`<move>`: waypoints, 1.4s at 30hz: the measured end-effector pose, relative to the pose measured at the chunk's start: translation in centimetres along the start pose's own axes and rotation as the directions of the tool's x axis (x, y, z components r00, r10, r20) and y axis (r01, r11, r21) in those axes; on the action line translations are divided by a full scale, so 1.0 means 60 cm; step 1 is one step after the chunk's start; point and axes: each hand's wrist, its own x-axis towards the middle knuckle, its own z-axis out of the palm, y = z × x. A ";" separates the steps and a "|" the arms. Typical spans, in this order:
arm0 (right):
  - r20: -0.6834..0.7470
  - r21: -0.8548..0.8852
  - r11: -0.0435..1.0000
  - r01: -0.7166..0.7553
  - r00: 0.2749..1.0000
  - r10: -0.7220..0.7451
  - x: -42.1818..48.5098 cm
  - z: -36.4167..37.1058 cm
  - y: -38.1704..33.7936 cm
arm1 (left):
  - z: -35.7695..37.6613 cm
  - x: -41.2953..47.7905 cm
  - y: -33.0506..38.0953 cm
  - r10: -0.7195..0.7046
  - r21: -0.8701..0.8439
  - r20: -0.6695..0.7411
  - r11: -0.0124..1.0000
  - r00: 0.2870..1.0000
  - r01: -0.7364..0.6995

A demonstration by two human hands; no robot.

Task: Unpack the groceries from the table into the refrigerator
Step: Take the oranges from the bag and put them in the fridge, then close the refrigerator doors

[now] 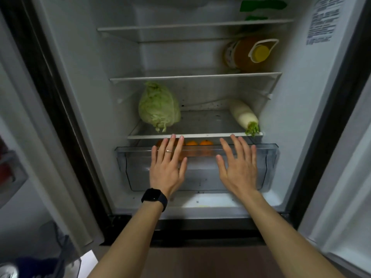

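The refrigerator stands open before me. My left hand (pixel 168 165) and my right hand (pixel 237 164) lie flat with straight fingers against the front of the clear crisper drawer (pixel 269 163) at the bottom. Several oranges (pixel 205 143) show inside the drawer behind its top edge. On the glass shelf (pixel 200 135) just above sit a pale green cabbage (pixel 158 106) at the left and a white radish (pixel 244 115) with green stubs at the right. A bottle of amber liquid (pixel 250 53) with a yellow cap lies on the shelf above, at the right.
The left door (pixel 12 157) hangs open with bins holding red items. The right door (pixel 345 177) is open too. A green package (pixel 262 6) sits on the top shelf. At the lower left a dark bag (pixel 40 263) and a can are in view.
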 end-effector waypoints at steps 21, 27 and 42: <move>0.003 -0.092 0.994 -0.067 0.998 0.067 0.061 0.106 0.014 | 0.135 0.078 -0.029 -0.035 -0.010 -0.070 0.999 0.997 0.034; 0.437 -0.082 0.993 -0.085 0.892 0.112 0.082 -0.009 -0.001 | 0.055 0.072 -0.003 -0.051 0.104 0.180 0.994 0.982 0.032; 0.275 0.195 0.971 -0.138 0.958 0.081 -0.273 -0.457 0.037 | -0.194 -0.222 0.287 0.033 -0.146 0.308 0.989 0.951 0.013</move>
